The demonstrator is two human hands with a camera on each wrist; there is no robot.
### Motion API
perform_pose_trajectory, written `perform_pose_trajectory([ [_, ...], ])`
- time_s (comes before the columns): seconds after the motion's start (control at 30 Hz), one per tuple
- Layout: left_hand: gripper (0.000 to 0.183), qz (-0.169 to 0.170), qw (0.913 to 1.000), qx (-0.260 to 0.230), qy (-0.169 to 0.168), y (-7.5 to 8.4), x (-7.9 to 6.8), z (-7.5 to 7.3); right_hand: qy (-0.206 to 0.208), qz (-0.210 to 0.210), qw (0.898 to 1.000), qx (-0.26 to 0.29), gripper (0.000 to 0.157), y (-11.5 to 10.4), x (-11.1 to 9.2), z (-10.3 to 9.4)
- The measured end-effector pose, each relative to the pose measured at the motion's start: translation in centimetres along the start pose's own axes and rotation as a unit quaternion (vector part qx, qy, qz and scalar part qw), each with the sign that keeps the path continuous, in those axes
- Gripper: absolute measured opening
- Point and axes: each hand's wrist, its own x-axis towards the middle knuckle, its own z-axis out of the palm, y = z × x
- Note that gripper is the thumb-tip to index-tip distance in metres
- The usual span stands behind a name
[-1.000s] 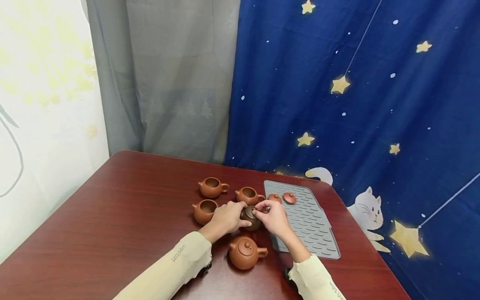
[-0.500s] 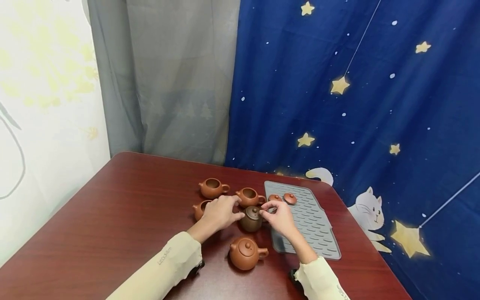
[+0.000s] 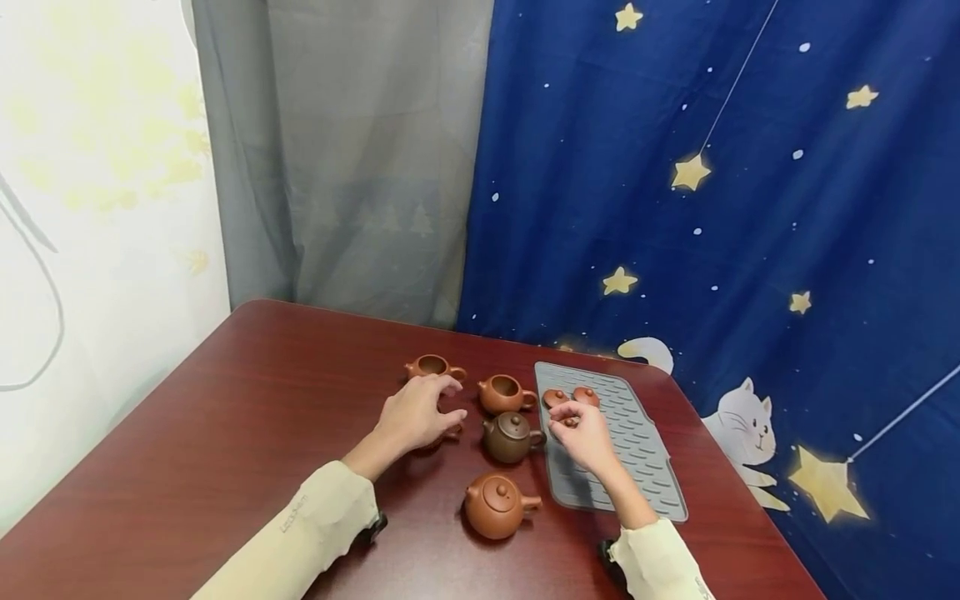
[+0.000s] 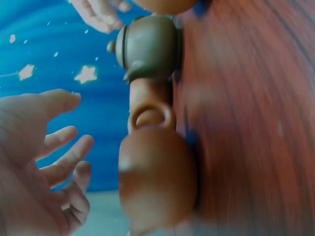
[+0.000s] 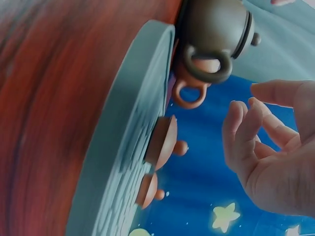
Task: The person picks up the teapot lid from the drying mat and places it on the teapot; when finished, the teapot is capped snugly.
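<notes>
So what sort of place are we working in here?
Probably a home or a small staged room, not a workshop: a dark red table set with small clay teapots, a grey draining mat, and a starry blue cat-print curtain behind.

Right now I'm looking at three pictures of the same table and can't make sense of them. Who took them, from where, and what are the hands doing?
No machine here: a person wears three cameras. The wide picture comes from one on the head, looking down at a dark red table. The two odd, tilted close-ups come from cameras strapped to each wrist.

On the table stand small clay teapots. A dark brown teapot with its lid on sits between the hands, and an orange teapot, also lidded, is nearer the person. Three more open pots stand behind; one is mostly hidden under the left hand. To the right lies a grey ribbed mat with two loose lids at its far end.

The left hand hovers with spread fingers, holding nothing. The right hand is over the mat near the lids, fingers relaxed, gripping nothing as far as the wrist view shows.
</notes>
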Motion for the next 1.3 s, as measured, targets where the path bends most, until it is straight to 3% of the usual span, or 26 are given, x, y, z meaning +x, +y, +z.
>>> perform_pose_trajectory([
  [0.23,0.052,-0.034,0.9987,0.023,-0.031,-2.9,-1.0,-2.1,-0.018,0.019,0.999,-0.039,0.011,1.8,0.3,-0.7],
  [0.5,0.064,-0.032,0.9978,-0.005,-0.058,-5.4,-1.3,-2.0,-0.022,0.040,0.997,-0.067,0.013,3.3,0.6,-1.6],
  [1.0,0.075,-0.049,0.9948,-0.017,-0.087,-6.1,-1.3,-1.6,-0.043,0.064,0.994,-0.073,0.011,4.2,1.8,-1.9],
  [1.3,0.071,-0.047,0.9948,-0.014,-0.089,-6.3,-1.2,-1.2,-0.049,0.075,0.992,-0.093,0.008,4.8,2.2,-1.7],
])
